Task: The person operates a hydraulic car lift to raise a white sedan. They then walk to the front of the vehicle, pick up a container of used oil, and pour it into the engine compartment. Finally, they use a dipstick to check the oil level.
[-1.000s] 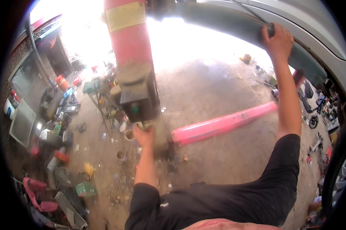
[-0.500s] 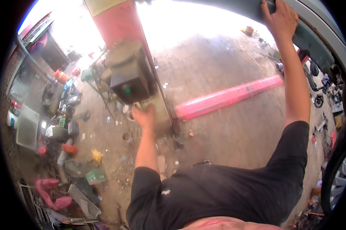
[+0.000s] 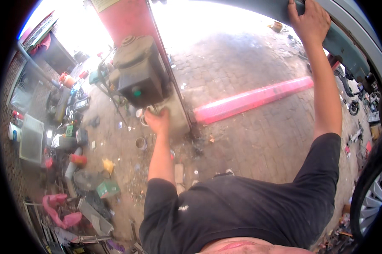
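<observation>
Partly curled left hand (image 3: 158, 121) at lever (image 3: 155, 109), right hand (image 3: 313, 25) over grey beam (image 3: 344, 43)

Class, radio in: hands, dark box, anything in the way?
Left hand just below dark box. Right hand at grey beam. Box against red post. Pink bar on floor, apart from hands.

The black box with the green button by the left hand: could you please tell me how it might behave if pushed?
The black box would probably feel stiff, judging by its flat faces and straight edges. It seems unlikely to tip or slide freely, since it appears mounted against the red column.
</observation>
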Demonstrator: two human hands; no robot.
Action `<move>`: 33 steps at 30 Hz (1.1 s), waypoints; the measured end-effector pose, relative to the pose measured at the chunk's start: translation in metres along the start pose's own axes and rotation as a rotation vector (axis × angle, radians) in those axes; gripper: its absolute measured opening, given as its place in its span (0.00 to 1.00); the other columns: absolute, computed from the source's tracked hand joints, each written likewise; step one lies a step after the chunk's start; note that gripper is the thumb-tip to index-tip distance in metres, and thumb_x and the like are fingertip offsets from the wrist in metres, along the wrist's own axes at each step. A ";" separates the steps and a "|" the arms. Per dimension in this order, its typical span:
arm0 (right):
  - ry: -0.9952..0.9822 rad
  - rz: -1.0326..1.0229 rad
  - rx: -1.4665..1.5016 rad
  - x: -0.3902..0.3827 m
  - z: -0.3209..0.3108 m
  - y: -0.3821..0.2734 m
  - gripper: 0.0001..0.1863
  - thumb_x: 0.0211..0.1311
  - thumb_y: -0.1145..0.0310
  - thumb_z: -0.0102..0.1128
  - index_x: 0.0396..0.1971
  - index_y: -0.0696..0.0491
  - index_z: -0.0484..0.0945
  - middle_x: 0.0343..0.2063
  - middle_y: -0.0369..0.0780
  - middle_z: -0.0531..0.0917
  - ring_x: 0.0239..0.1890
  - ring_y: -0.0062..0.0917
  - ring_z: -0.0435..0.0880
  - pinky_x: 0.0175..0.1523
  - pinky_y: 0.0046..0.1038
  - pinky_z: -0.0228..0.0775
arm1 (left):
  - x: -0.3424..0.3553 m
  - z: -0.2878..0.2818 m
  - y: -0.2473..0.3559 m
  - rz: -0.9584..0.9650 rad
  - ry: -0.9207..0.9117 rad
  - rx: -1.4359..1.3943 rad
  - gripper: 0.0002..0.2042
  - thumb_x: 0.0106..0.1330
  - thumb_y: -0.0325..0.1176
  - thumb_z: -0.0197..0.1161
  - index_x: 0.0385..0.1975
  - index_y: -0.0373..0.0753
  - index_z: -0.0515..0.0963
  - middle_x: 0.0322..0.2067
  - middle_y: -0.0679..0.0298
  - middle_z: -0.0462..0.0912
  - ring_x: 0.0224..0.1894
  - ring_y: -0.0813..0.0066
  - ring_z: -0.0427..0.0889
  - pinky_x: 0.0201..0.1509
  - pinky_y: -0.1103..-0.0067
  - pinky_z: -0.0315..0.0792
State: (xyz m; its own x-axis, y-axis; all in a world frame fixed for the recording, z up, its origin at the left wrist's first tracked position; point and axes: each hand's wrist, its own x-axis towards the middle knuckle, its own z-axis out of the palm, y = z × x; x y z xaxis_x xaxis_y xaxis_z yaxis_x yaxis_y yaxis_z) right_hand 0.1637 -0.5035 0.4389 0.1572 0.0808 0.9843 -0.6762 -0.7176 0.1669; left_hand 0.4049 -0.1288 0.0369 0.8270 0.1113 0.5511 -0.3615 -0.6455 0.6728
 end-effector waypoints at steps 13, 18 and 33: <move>-0.021 -0.043 -0.094 -0.018 0.003 0.003 0.22 0.57 0.48 0.57 0.40 0.51 0.78 0.37 0.42 0.81 0.45 0.35 0.79 0.54 0.35 0.64 | -0.001 0.006 -0.002 -0.027 -0.010 0.026 0.38 0.47 0.47 0.70 0.56 0.31 0.65 0.54 0.45 0.69 0.59 0.46 0.65 0.64 0.61 0.59; -0.045 -0.009 -0.098 -0.034 0.011 0.003 0.24 0.57 0.45 0.56 0.43 0.49 0.80 0.42 0.39 0.82 0.50 0.34 0.78 0.58 0.35 0.60 | 0.001 0.007 -0.007 0.001 0.004 0.024 0.38 0.47 0.47 0.70 0.56 0.31 0.65 0.54 0.45 0.69 0.59 0.46 0.65 0.64 0.61 0.58; -0.039 -0.021 -0.021 -0.059 0.009 0.000 0.21 0.53 0.49 0.59 0.39 0.50 0.79 0.37 0.36 0.83 0.44 0.30 0.80 0.52 0.35 0.63 | -0.002 0.005 -0.001 -0.018 0.004 0.031 0.39 0.47 0.48 0.70 0.56 0.31 0.64 0.54 0.44 0.69 0.59 0.45 0.65 0.64 0.61 0.59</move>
State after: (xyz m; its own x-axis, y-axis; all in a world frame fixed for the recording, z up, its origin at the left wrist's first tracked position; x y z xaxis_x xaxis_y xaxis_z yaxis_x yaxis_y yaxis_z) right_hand 0.1614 -0.5146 0.3801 0.1990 0.0681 0.9776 -0.6877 -0.7010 0.1888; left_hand 0.4057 -0.1324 0.0326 0.8315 0.1262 0.5410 -0.3328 -0.6665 0.6671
